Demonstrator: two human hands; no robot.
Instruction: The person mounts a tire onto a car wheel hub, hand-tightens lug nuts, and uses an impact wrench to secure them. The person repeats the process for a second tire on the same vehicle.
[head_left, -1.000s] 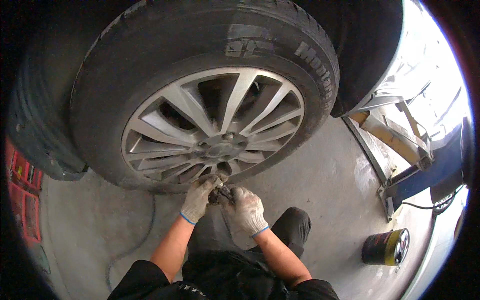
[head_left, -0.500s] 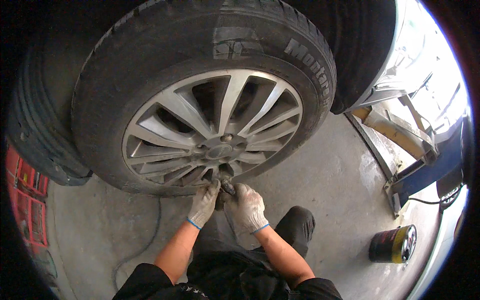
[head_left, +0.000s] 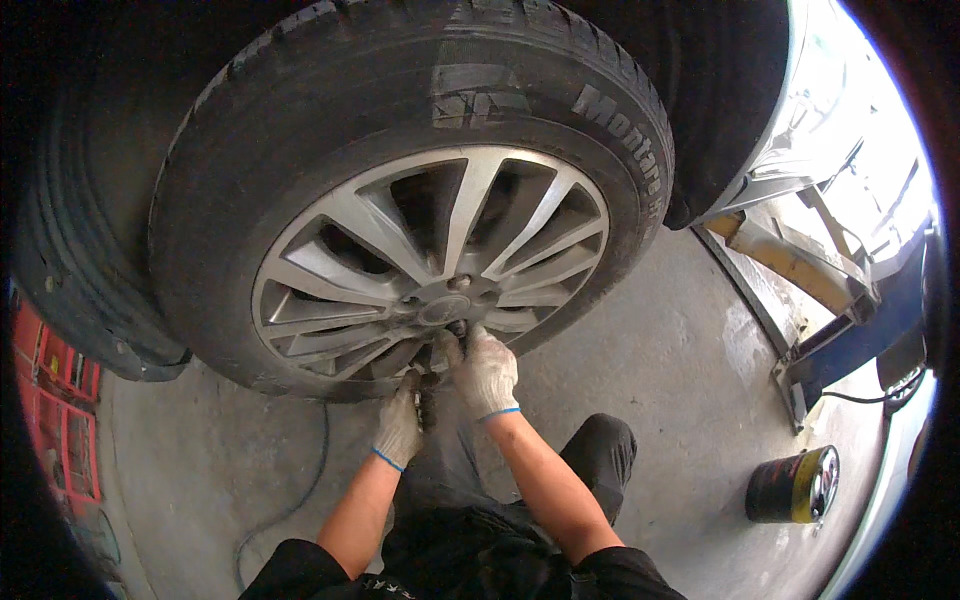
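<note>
In front of me hangs a car wheel with a black tire and a multi-spoke silver alloy rim. My right hand, in a whitish knit glove with a blue cuff edge, reaches up to the hub just below the center cap. Its fingers close around a small dark lug nut at the lower bolt holes. Lower and to the left, my left hand, gloved alike, is closed by the rim's lower edge. A dark, knobbly thing shows at its fingers; its kind cannot be made out.
A dark hose curves over the concrete floor at left, near a red rack. Right of the wheel stand a yellow lift arm and blue lift post. A black and yellow drum sits lower right.
My hands, together below the hub before, are now apart. The right has moved up to the bolt holes; the left has dropped slightly with the dark thing. The view has shifted a little.
</note>
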